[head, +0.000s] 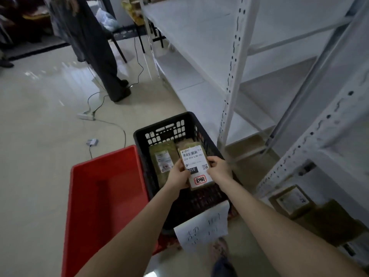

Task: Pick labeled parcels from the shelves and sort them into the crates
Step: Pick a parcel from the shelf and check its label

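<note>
shelves (199, 47) right of frame | red crate (103, 158) lower left | black crate (163, 121) centre, another parcel (162, 158) flat inside | parcel (196, 166) just above black crate, label up — likely being read for sorting | left hand (178, 174) and right hand (218, 168) each grip one side edge

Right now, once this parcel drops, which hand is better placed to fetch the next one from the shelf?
Right. The right hand pinches the brown labelled parcel on the side nearest the white metal shelf, where more brown parcels lie; the left hand would probably cross over.
</note>
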The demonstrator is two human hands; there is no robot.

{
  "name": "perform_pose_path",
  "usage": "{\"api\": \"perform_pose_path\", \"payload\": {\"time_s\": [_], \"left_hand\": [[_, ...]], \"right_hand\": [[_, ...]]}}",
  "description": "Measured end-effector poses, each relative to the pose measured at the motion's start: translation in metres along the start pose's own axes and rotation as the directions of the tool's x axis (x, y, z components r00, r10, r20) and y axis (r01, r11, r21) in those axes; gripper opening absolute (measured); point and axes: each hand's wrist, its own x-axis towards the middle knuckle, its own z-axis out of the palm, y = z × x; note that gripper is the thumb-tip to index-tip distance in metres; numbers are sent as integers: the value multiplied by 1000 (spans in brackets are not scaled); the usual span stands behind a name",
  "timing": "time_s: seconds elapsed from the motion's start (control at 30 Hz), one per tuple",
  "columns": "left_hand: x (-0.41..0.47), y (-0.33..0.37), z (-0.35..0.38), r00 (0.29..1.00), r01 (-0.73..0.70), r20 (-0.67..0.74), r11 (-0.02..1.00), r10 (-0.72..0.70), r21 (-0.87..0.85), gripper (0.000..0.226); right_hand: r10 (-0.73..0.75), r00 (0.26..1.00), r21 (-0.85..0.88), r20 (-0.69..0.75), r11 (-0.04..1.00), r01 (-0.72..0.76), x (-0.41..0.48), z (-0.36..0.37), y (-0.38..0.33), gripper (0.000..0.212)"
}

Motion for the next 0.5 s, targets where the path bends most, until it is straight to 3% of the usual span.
{"api": "perform_pose_path", "payload": {"time_s": [0.13,0.33,0.5], "left_hand": [[73,1,8,992,105,-65,993,-108,-45,30],[173,-8,5,978,173,-110,983,-178,-56,21],[254,-29,-5,977,159,-137,987,-162,-34,45]], "right_hand": [[44,996,-125,73,992,-34,74,24,2,46],[141,983,-141,120,982,-123,172,67,14,39],[158,982,-89,104,985,-149,238,116,24,46]]}}
